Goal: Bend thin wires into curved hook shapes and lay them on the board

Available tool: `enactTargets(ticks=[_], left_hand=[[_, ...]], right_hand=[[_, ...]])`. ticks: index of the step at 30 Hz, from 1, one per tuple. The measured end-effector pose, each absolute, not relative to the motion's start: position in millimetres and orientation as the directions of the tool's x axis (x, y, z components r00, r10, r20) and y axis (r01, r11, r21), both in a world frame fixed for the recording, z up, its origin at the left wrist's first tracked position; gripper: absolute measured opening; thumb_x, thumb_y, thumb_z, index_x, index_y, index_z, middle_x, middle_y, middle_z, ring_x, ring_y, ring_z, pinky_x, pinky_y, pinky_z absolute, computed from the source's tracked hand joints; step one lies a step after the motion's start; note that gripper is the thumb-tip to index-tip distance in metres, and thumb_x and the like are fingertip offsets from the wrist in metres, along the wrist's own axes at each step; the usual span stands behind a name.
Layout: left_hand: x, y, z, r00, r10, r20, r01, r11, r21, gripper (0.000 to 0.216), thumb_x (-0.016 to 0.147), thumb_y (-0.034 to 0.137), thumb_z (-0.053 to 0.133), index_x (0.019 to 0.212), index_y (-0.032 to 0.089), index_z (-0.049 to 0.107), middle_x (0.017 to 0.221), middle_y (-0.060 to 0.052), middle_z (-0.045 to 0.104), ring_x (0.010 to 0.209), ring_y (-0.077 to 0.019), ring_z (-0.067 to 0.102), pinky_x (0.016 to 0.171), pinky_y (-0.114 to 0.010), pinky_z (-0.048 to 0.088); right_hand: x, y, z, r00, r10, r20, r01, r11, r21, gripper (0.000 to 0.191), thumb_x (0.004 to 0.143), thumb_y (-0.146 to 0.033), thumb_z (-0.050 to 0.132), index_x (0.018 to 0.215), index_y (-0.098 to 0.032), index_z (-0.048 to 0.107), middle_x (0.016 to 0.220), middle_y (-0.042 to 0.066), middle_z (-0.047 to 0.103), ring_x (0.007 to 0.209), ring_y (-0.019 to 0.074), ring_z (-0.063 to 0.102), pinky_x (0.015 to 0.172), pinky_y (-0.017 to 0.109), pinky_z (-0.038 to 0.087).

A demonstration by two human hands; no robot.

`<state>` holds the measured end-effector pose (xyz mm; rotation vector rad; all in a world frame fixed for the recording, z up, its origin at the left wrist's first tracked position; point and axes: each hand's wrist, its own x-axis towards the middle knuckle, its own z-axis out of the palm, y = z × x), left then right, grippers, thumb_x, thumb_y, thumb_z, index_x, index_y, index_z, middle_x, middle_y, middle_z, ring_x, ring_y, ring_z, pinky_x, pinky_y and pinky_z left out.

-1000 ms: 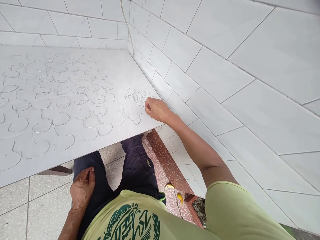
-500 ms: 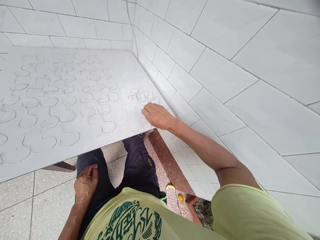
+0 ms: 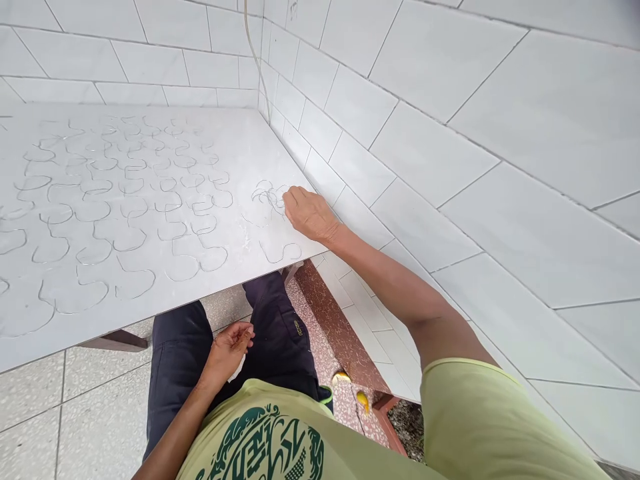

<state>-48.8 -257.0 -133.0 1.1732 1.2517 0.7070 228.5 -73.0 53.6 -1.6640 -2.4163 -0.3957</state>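
Observation:
My right hand (image 3: pixel 311 213) rests at the right side of the white table (image 3: pixel 240 293). Its fingers are curled down at the edge of a small tangled pile of thin curved wires (image 3: pixel 267 193), and the hand covers part of that pile. What the fingertips hold is hidden. A single S-shaped wire (image 3: pixel 281 257) lies apart, close to the table's front edge. My left hand (image 3: pixel 230 350) is over my lap, thumb and fingers pinched together; anything between them is too small to make out.
Many similar bent wires (image 3: pixel 135 207) lie spread in rows across the table's left and middle. White tiled walls (image 3: pixel 400 167) close in the back and right. A pale cable (image 3: pixel 257 60) hangs in the corner. Yellow pieces (image 3: pixel 363 400) lie on the floor at lower right.
My right hand has moved slightly up and back to the pile, and the S-shaped wire in front of it now lies uncovered. My left hand has shifted right across my lap.

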Motion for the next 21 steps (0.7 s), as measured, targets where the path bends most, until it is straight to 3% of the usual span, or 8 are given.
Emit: enactTargets(ticks=[2, 5, 8, 11, 15, 21], left_hand=[[-54, -260, -129, 0.218, 0.912, -0.347, 0.189, 0.310, 0.932, 0.052, 0.078, 0.067, 0.071, 0.091, 0.017, 0.073, 0.084, -0.010, 0.077, 0.069, -0.0220, 0.071, 0.061, -0.034, 0.058], [-56, -262, -106, 0.233, 0.916, -0.327, 0.173, 0.291, 0.941, 0.049, 0.083, 0.064, 0.070, 0.099, 0.017, 0.074, 0.087, -0.009, 0.077, 0.074, -0.0223, 0.072, 0.065, -0.035, 0.059], [-54, -257, -63, 0.223, 0.942, -0.252, 0.107, 0.233, 0.967, 0.048, 0.092, 0.059, 0.067, 0.116, 0.017, 0.072, 0.095, -0.009, 0.077, 0.080, -0.0215, 0.072, 0.071, -0.034, 0.060], [-52, -250, -16, 0.121, 0.980, -0.161, -0.002, 0.162, 0.987, 0.051, 0.093, 0.054, 0.070, 0.130, 0.019, 0.066, 0.110, -0.010, 0.076, 0.084, -0.0202, 0.072, 0.075, -0.033, 0.060], [-53, -242, 20, 0.046, 0.999, -0.015, -0.190, 0.023, 0.981, 0.049, 0.097, 0.047, 0.069, 0.138, 0.021, 0.064, 0.106, -0.008, 0.074, 0.081, -0.0180, 0.070, 0.073, -0.032, 0.057], [-63, -245, 22, -0.034, 0.999, 0.024, -0.272, -0.033, 0.962, 0.027, 0.101, 0.039, 0.064, 0.102, 0.016, 0.078, 0.082, -0.005, 0.067, 0.070, -0.0153, 0.062, 0.065, -0.030, 0.052]], right_hand=[[228, -76, 55, -0.287, 0.893, 0.348, 0.956, 0.292, 0.039, 0.025, 0.102, -0.008, 0.033, 0.106, -0.014, 0.057, 0.109, 0.017, 0.065, 0.093, 0.0262, 0.058, 0.074, 0.036, 0.039], [221, -93, 58, -0.139, 0.902, 0.409, 0.950, 0.238, -0.203, 0.014, 0.100, -0.015, 0.042, 0.104, -0.018, 0.054, 0.102, 0.011, 0.067, 0.083, 0.0212, 0.058, 0.072, 0.034, 0.041], [205, -122, 57, -0.083, 0.937, 0.339, 0.832, 0.253, -0.494, 0.004, 0.096, -0.019, 0.048, 0.096, -0.022, 0.051, 0.089, 0.004, 0.067, 0.076, 0.0178, 0.060, 0.071, 0.032, 0.044], [185, -155, 51, -0.066, 0.960, 0.271, 0.677, 0.243, -0.694, 0.003, 0.092, -0.022, 0.053, 0.089, -0.023, 0.051, 0.081, 0.000, 0.065, 0.069, 0.0156, 0.059, 0.067, 0.030, 0.046], [159, -185, 41, -0.080, 0.972, 0.219, 0.576, 0.225, -0.786, 0.003, 0.089, -0.022, 0.056, 0.088, -0.024, 0.053, 0.076, -0.002, 0.063, 0.065, 0.0144, 0.058, 0.063, 0.029, 0.046], [137, -204, 29, -0.128, 0.990, 0.060, 0.402, 0.107, -0.909, 0.005, 0.089, -0.026, 0.060, 0.088, -0.024, 0.055, 0.075, -0.003, 0.064, 0.062, 0.0136, 0.060, 0.058, 0.027, 0.046]])
